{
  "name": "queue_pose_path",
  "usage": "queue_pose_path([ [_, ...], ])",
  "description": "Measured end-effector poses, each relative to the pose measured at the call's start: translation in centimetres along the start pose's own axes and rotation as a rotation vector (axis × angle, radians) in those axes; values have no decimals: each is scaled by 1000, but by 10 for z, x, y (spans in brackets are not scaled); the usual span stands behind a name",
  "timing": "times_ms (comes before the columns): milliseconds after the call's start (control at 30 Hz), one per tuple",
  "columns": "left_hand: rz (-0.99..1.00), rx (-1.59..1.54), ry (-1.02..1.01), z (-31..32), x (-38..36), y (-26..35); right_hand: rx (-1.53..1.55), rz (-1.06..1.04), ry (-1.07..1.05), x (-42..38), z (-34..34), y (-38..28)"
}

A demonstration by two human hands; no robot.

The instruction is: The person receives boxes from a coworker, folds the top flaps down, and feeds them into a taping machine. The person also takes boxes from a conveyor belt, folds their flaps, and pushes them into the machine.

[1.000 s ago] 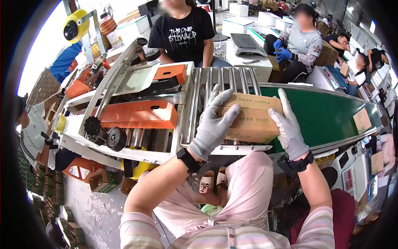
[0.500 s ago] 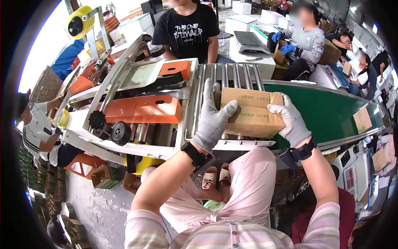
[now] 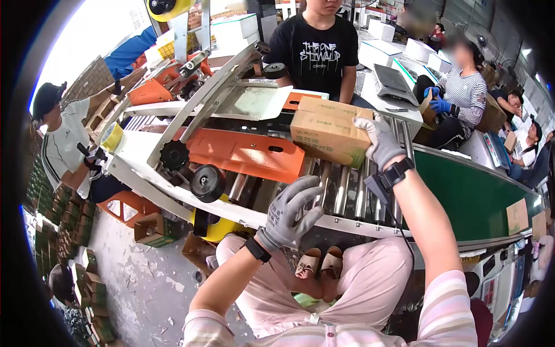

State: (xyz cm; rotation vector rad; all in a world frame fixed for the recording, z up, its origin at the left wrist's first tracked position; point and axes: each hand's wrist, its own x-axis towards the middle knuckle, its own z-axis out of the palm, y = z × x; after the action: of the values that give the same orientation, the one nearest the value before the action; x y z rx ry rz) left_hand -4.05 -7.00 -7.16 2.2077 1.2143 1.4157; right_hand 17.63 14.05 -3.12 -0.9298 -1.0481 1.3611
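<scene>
Brown cardboard, box-shaped with flat sides, makes the carton (image 3: 330, 132), which sits on the shiny metal rollers (image 3: 342, 191) beside the smooth orange plate (image 3: 245, 153); the right hand (image 3: 378, 139) in knitted grey glove presses its fingers on the carton's right end. Near the carton's lower left, the left hand (image 3: 291, 213) has loosely curled, open fingers, holding nothing; the carton's underside is hidden.

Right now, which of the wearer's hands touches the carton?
The right hand, at the right end of the carton; the left hand hangs clear of it.
</scene>
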Motion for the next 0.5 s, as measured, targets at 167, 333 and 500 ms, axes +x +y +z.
queue_pose_path([
  [167, 82, 11, 41, 0, -7, -9, -47, 4, -23, 31, 63, 40],
  [333, 66, 68, 31, 2, -7, -10, -80, 28, -135, 33, 107, 32],
  [500, 13, 85, 114, 3, -9, -7, -294, -109, -140, -36, 65, -52],
])
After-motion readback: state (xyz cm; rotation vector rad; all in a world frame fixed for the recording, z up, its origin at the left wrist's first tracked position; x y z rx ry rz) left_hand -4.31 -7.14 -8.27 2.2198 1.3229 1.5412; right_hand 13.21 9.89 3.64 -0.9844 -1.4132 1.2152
